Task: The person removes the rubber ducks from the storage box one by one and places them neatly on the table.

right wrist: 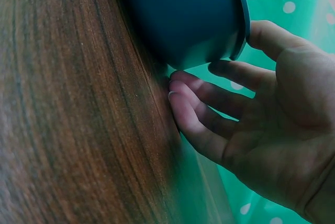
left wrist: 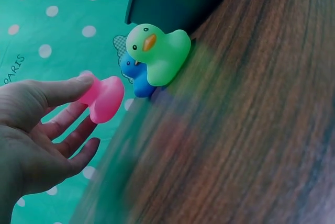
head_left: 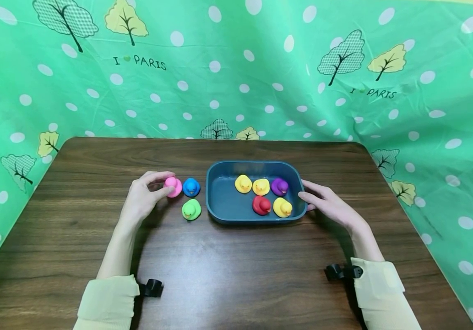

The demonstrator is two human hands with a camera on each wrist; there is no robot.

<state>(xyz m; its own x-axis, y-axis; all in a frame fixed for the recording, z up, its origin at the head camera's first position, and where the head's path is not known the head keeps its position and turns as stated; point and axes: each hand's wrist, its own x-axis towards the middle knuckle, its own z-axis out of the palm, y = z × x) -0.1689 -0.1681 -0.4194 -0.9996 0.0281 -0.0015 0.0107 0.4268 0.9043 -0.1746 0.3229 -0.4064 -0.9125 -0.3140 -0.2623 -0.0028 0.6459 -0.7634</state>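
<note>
My left hand (head_left: 143, 195) pinches a pink rubber duck (head_left: 173, 187) between thumb and fingers, at the left of the group. Beside it on the table sit a blue rubber duck (head_left: 191, 187) and, nearer to me, a green rubber duck (head_left: 191, 209). In the left wrist view the green duck (left wrist: 162, 51) partly covers the blue one. A dark blue tray (head_left: 224, 216) stands right of these ducks. At its right end, my right hand (head_left: 331, 205) holds the rim, thumb over the edge and fingers below it, as the right wrist view shows.
Inside the tray, toward its right, sit several yellow ducks (head_left: 243, 184), a purple duck (head_left: 279, 186) and a red duck (head_left: 262, 205). All stand on a dark wooden table (head_left: 236, 275). A green dotted cloth (head_left: 236, 82) hangs behind and along the sides.
</note>
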